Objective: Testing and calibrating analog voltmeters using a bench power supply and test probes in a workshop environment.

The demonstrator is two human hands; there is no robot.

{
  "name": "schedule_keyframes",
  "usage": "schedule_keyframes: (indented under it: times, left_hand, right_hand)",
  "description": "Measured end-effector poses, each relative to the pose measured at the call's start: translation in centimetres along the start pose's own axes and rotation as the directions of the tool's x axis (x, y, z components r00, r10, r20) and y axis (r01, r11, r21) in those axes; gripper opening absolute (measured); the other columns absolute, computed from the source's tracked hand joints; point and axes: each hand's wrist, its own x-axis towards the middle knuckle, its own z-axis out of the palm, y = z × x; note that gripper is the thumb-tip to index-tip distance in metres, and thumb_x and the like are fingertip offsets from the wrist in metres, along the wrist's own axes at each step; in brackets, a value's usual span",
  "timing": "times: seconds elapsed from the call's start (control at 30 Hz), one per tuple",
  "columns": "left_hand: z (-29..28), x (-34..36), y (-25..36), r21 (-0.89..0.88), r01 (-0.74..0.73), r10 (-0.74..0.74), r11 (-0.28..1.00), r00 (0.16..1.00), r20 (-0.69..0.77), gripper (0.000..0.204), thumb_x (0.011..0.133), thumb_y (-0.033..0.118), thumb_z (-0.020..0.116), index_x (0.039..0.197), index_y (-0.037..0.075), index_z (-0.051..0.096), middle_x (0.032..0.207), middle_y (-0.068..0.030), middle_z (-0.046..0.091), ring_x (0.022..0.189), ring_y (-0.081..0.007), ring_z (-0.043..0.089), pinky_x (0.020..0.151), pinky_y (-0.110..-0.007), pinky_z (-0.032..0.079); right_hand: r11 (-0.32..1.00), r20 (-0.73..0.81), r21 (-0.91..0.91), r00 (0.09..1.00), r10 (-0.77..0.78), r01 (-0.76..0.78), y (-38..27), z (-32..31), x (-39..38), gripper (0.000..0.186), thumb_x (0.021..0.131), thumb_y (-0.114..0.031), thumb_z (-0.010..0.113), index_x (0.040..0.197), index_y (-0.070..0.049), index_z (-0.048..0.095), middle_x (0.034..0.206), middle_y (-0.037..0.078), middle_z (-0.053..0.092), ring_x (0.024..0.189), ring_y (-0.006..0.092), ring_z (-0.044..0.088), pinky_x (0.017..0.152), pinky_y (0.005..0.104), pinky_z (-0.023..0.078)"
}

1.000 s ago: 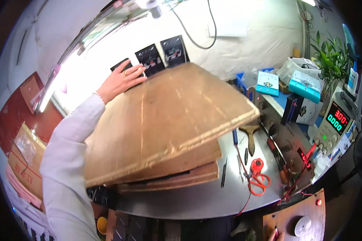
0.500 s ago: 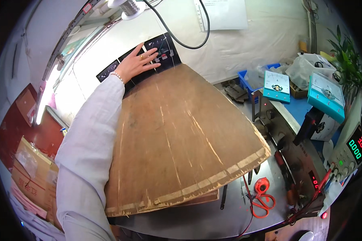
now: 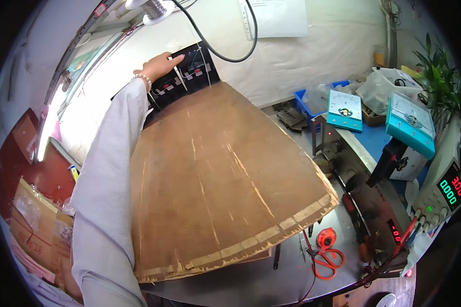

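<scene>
My left hand (image 3: 160,65) reaches far forward, a beaded bracelet at its wrist. It is closed on the upper edge of a black panel (image 3: 195,62), one of several in a row; the fingertips behind the edge are hidden. Small pale and red parts and thin white strips or wires show on the panels. They stand along the far edge of a large brown wooden board (image 3: 230,169), which has scratched grain and a frayed near edge. My sleeved forearm lies along the board's left side. My right hand is out of view.
Under the board is a metal table (image 3: 292,266). Orange-handled scissors (image 3: 329,263) and a red round item (image 3: 326,237) lie right of it. Farther right are teal-cased meters (image 3: 344,110), a lit power supply (image 3: 443,192) and a blue basket (image 3: 307,110). A wire spool (image 3: 153,9) hangs above.
My left hand has gone from lying spread over the panels to gripping the upper edge of one. The view has shifted slightly, moving the board a little left in the picture.
</scene>
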Motion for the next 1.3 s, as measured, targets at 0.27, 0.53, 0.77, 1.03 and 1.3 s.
schedule_keyframes:
  times: [0.27,0.53,0.77,1.03,1.3]
  left_hand:
    - [1.9,-1.4,4.9,0.073,0.204,-0.197,0.976,0.976,-0.094,0.05,0.084,0.039,0.061,0.127,0.014,0.064,0.123,-0.0123,0.07,0.118,-0.0335,0.064,0.11,-0.05,0.031]
    - [1.6,-2.9,2.5,-0.027,0.001,-0.006,1.0,0.979,-0.205,0.046,0.088,0.036,0.053,0.121,0.007,0.067,0.117,-0.0194,0.07,0.111,-0.0391,0.064,0.099,-0.045,0.047]
    - [0.5,-2.9,-2.1,0.083,0.058,-0.049,0.995,0.993,-0.104,0.043,0.088,0.028,0.051,0.115,0.0,0.069,0.111,-0.0254,0.07,0.108,-0.0428,0.065,0.097,-0.046,0.049]
    - [-3.2,-7.4,-8.2,-0.055,0.088,-0.075,0.995,0.974,0.212,0.035,0.085,0.02,0.052,0.101,-0.006,0.07,0.102,-0.023,0.071,0.096,-0.0346,0.067,0.086,-0.042,0.048]
    - [-5.2,-16.0,-11.5,0.091,0.286,-0.29,0.954,0.957,0.03,0.045,0.089,0.036,0.05,0.116,0.005,0.068,0.119,-0.0224,0.068,0.111,-0.0401,0.065,0.097,-0.053,0.045]
  right_hand:
    - [0.998,-0.028,0.038,0.998,0.055,-0.054,-0.1,-0.5,-2.4,0.014,0.098,-0.012,0.067,0.1,0.001,0.063,0.089,0.011,0.07,0.076,0.0176,0.063,0.068,0.029,0.053]
    - [0.998,-0.009,0.063,1.0,-0.007,0.008,-2.2,-1.1,-2.0,0.012,0.1,-0.008,0.062,0.104,0.002,0.057,0.096,0.014,0.067,0.084,0.0197,0.062,0.074,0.0293,0.052]
    - [0.997,0.003,0.065,0.999,-0.04,0.04,-3.6,-1.4,-1.1,0.013,0.1,-0.008,0.062,0.098,0.004,0.058,0.094,0.016,0.068,0.082,0.0201,0.063,0.072,0.0301,0.053]
    - [0.489,0.201,0.756,0.866,0.459,-0.435,2.5,0.4,-1.7,0.015,0.1,-0.007,0.062,0.107,0.006,0.06,0.1,0.015,0.071,0.087,0.0202,0.065,0.076,0.0292,0.054]
    - [0.995,0.102,0.083,0.994,0.04,-0.048,-6.3,-2.7,-0.5,0.025,0.104,-0.011,0.056,0.116,0.01,0.062,0.12,0.018,0.068,0.101,0.0197,0.064,0.084,0.0298,0.057]
